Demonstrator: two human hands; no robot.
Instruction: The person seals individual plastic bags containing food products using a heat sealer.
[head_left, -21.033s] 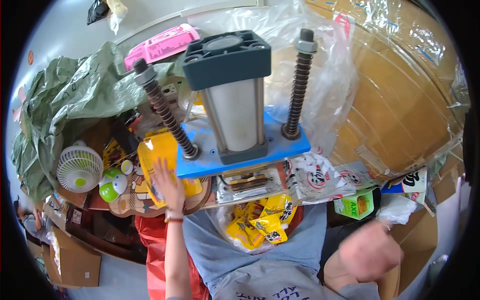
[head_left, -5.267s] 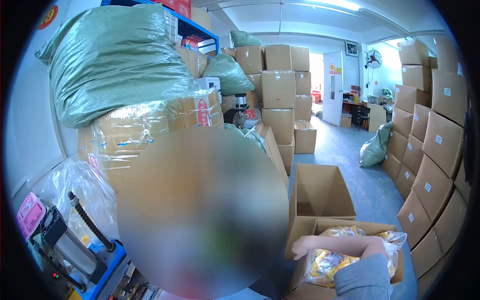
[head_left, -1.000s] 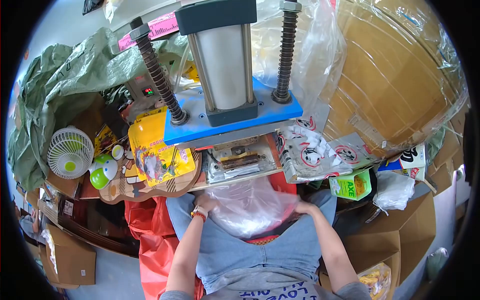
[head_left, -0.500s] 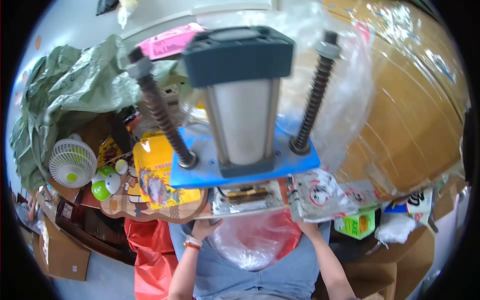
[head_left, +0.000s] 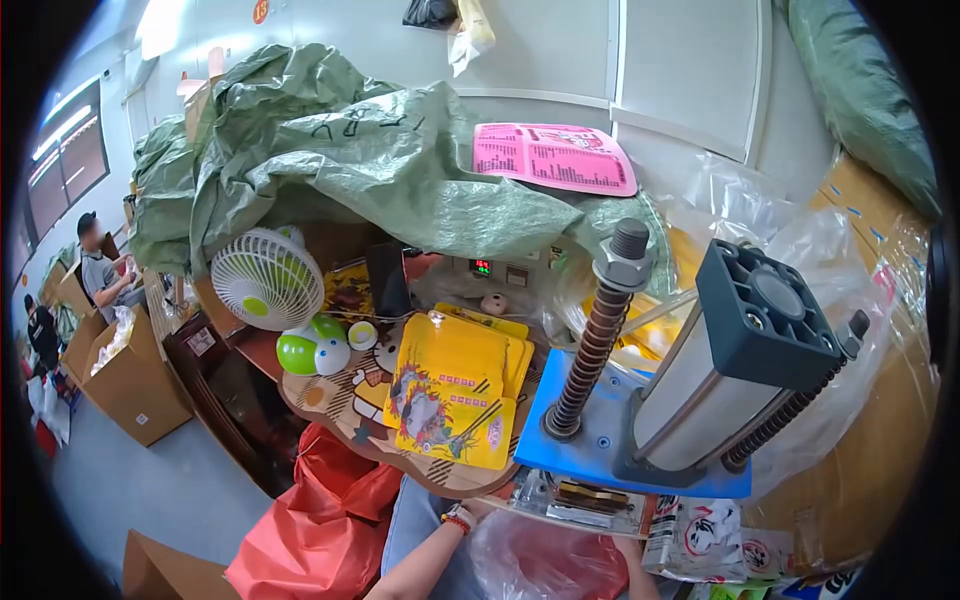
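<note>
While the clear plastic bag lies on the lap below the blue-plated pneumatic press, the left hand and right hand flank it, each grip too hidden to tell open from closed; yellow printed pouches lie on the cartoon-patterned worktop

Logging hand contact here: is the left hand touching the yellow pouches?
Apart. The head view shows the patterned board between the left hand and the yellow pouches.

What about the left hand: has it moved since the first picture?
Yes. Against the patterned board, the left hand has moved from the yellow pouches toward the person, beside the clear bag.
</note>
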